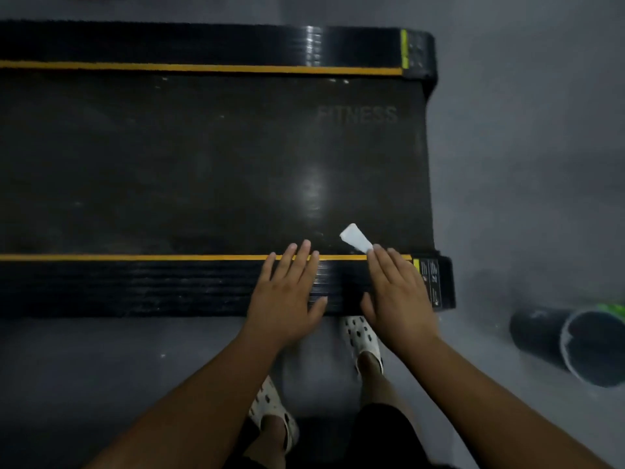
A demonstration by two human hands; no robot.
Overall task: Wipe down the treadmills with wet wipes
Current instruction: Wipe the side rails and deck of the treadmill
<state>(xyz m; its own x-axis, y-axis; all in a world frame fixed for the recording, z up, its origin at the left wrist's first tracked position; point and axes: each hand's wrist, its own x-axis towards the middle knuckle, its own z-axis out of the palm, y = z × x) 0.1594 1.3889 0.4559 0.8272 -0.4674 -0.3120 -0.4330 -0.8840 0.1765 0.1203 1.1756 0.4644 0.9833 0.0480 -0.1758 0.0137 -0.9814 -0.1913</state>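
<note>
- Left hand (285,292) palm down on the ribbed black side rail (152,286) of the treadmill (236,130), fingers straight and a little spread, nothing gripped.
- Fingertips of that hand reaching past the yellow stripe (135,257) at the rail's inner edge, just onto the rim of the belt (203,184).
- Right hand (397,292) just beside the left, on the same rail, also palm down, fingers straight and pressed close together, thumb out toward the left hand.
- Wet wipe (355,237), white and folded into a narrow strip, sticking out from under the right hand's index fingertip. Pressed down rather than pinched, as far as can be told.
- Free end of the wipe lying on the dark belt, ahead of the right hand's fingertips and angled toward the left hand's side.
- Ahead of both hands, across the belt: faint lettering "FITNESS" (356,114), then a second yellow stripe (203,67) and the far rail (169,42).
- Just right of the right hand, at the rail's end: a small label (429,279) with yellow and white markings, too blurred to read.
- Well to the right of the right hand, on the grey floor (524,164): a black cylinder (548,336) on its side, open end showing, something green (608,308) behind it, not identifiable.
- Below the wrists, between the forearms: two feet in white perforated clogs (362,333), one under the right wrist, the other nearer the body.
</note>
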